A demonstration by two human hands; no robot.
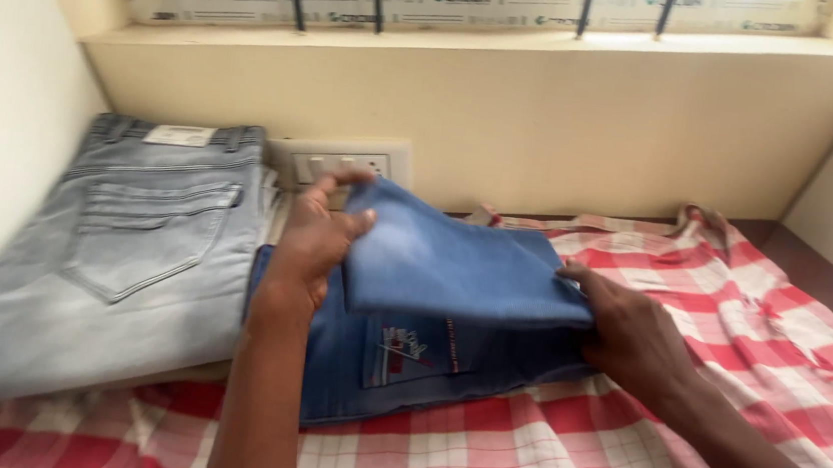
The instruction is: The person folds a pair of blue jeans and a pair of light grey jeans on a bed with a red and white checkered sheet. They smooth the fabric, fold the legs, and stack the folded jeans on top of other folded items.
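A pair of blue jeans lies folded on a red and white checked cloth. My left hand pinches the upper left corner of the top fold between thumb and fingers and lifts it slightly. My right hand grips the right edge of the same fold, fingers tucked under the denim. A dark patch with a label shows on the lower layer. To the left lies a folded pair of light grey jeans, back pocket facing up, touching the blue pair's left side.
A cream wall with a switch and socket plate stands just behind the jeans. Above it runs a window ledge with dark bars. White walls close in on the left and right. A dark surface edge shows at right.
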